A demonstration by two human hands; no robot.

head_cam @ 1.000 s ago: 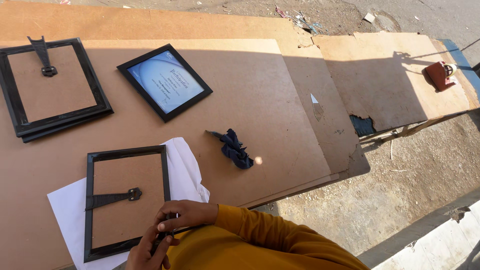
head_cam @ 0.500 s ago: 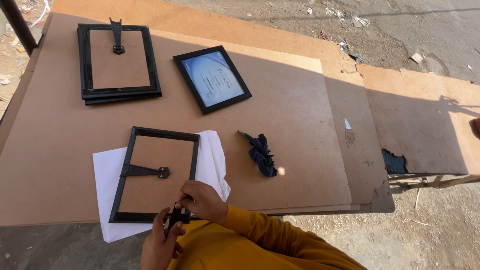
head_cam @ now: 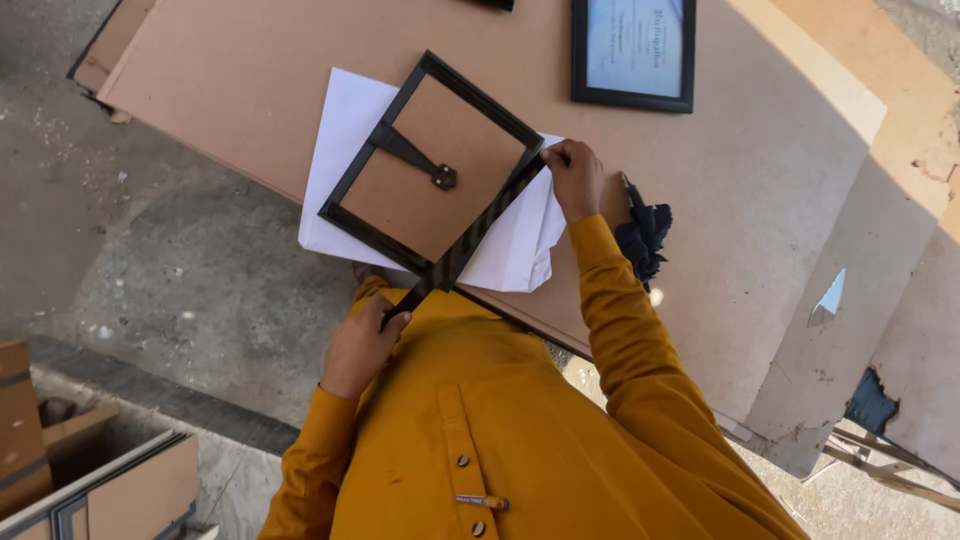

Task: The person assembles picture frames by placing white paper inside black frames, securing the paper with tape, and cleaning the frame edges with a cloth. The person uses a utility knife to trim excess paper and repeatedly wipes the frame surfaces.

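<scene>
Fingers (head_cam: 385,318) of the left hand (head_cam: 358,345) are clamped on the near tip of a thin dark strip (head_cam: 470,238) — looks like a loose moulding or backing bar, can't tell which. Right hand (head_cam: 574,176) pinches the strip's far end w/ fingers together, right at the right corner of the black picture frame (head_cam: 430,165). Frame lies face down, turned diagonal, brown backing board and black easel strut showing, on white paper (head_cam: 345,130) spread over the brown bench (head_cam: 760,190). Near corner of frame and paper hang close to the bench edge, just beside the person's mustard shirt.

Other bits: a second framed picture (head_cam: 633,50) face up at the far side, a dark blue rag (head_cam: 645,238) w/ a pen-like tool beside it at right, cardboard boxes on the ground at near left.

Risks, as I judge them: frame sits v. close to the edge — a pull toward the body could tip it off onto the concrete. Strip is held only at its ends, so a twist may bend or snap it. Paper could slide under the frame and shift it.
</scene>
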